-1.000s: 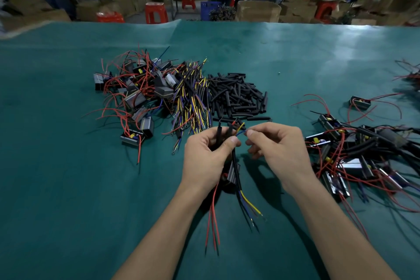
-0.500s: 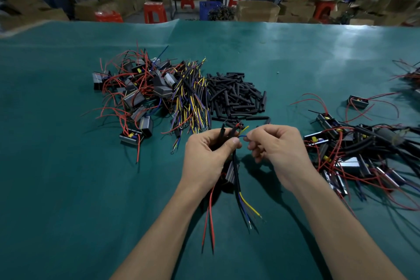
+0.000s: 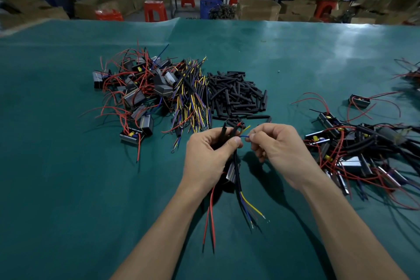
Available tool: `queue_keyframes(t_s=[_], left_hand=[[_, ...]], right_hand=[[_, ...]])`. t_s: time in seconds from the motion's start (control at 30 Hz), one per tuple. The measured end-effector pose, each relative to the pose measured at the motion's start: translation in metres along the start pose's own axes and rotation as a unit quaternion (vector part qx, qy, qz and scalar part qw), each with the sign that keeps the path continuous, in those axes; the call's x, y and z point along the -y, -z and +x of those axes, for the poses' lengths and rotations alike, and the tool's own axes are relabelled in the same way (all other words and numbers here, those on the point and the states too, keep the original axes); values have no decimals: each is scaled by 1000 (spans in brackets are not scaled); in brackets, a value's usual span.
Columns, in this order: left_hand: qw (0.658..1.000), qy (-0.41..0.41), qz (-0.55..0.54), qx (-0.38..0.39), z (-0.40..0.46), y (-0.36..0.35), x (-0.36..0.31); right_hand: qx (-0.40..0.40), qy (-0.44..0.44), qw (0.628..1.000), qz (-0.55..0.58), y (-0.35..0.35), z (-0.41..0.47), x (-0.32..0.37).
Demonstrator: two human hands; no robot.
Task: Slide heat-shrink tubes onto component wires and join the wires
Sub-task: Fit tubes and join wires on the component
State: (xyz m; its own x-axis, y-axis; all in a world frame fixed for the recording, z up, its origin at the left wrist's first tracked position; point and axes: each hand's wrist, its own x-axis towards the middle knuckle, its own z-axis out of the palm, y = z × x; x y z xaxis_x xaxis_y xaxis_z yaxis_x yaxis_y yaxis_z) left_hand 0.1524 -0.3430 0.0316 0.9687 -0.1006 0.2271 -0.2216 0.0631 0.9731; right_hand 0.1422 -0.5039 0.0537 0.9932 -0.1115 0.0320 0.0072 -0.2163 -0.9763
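Head view: right hand [image 3: 279, 152] pinches a blue wire [image 3: 244, 136]. Left hand [image 3: 209, 157] grips a bundle of wires [image 3: 237, 173] and a box part [image 3: 231, 171], mostly hidden. Two red wires [image 3: 211, 218] hang below. Tube pile [image 3: 236, 95] just beyond; green table [image 3: 68, 188] bare near the front edge.

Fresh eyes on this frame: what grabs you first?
Two bare hands at centre: the left hand grips a bundle of black sleeved wires and a small grey component, while the right hand pinches a thin blue wire. Behind them lies a heap of short black heat-shrink tubes, with a tangle of red-wired grey components to its left.
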Motion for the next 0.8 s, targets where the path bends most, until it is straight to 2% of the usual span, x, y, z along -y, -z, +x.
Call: queue_keyframes(t_s=[0.3,0.57,0.67,0.8], left_hand=[[1000,15,-21,-5,0,-1,0],[1000,10,-23,-1,1,0,1],[1000,6,-15,-3,1,0,2],[1000,2,-13,7,1,0,0]], right_hand=[[-17,40,995,-93,-3,2,-3],[-11,-11,999,30,-8,0,-1],[-43,-23,995,84,-5,-1,-2],[-18,37,998,56,-3,-7,0]])
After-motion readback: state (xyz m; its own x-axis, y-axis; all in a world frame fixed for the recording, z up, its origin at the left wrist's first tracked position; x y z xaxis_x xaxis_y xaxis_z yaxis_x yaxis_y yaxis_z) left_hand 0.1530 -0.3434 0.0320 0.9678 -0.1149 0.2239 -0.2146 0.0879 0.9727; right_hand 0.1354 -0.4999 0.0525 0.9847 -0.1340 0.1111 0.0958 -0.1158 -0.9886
